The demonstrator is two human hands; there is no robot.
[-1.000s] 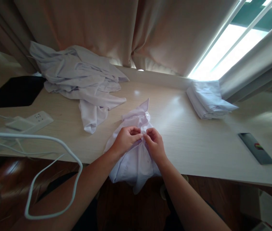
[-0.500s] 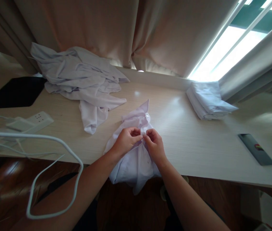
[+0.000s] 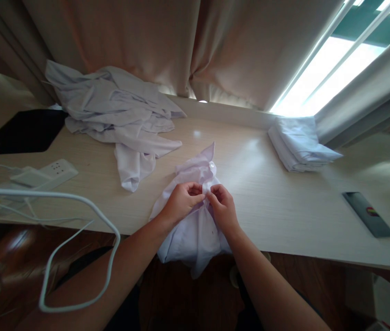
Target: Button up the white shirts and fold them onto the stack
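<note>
A white shirt [image 3: 189, 234] lies bunched at the desk's front edge, its lower part hanging over. Its collar points away from me, and a button shows near the top of the front strip. My left hand [image 3: 185, 198] pinches the front strip from the left side. From the right, my right hand [image 3: 223, 204] pinches the same strip, thumb and fingers closed. The fingertips of both hands nearly meet over the cloth. Whether a button sits between them is hidden.
Crumpled white shirts [image 3: 112, 105] lie at the back left, folded white shirts [image 3: 298, 142] at the back right. A phone [image 3: 369, 214] rests on the right. To the left are a black mat [image 3: 22, 132], a power strip [image 3: 55, 170] and a white cable [image 3: 77, 197] looping near my left arm.
Almost nothing differs. The whole view has shifted very slightly, while both hands keep their pinch on the shirt's front strip.
</note>
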